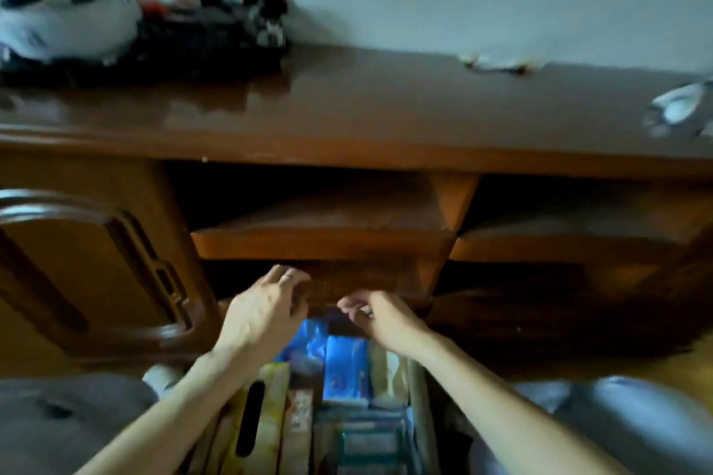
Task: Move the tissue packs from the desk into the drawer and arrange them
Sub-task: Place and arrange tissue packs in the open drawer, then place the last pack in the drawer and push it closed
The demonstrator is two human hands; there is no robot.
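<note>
Tissue packs (blue) lie in our open drawer; our left hand and right hand hover above, fingers curled, holding nothing.

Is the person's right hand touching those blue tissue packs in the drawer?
Cannot tell. In the head view the right hand hovers curled above the far end of the blue tissue packs, but motion blur and dim light hide any contact or gap.
</note>
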